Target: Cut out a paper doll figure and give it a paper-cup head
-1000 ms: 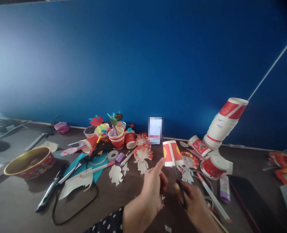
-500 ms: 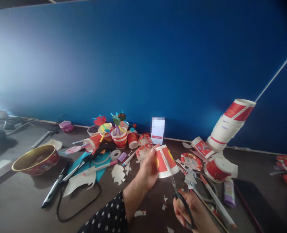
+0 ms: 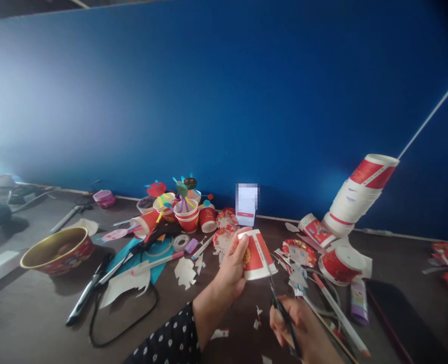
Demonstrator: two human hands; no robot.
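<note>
I am monitoring the head camera feed and logging the work area as follows. The left hand is grasping a red-and-white paper cup, wrapping around its wall and holding it in the air above the desk, between the two hands. The right hand is clenched on a pair of black-handled scissors, with a blade pointing up and lying across the cup's wall. From this angle I cannot tell whether the blades are open or biting into the paper.

The latest visible result is on the desk: small paper scraps are lying beneath the hands, which indicates that cutting is taking place at this spot. Cut-out paper figures are lying to the left of the hands, and a cut-out paper doll head is lying to the right of the cup. Farther right, a stack of paper cups is tilting up toward the blue wall. At the far left, a gold-rimmed bowl is standing on the desk, well apart from the hands.
</note>
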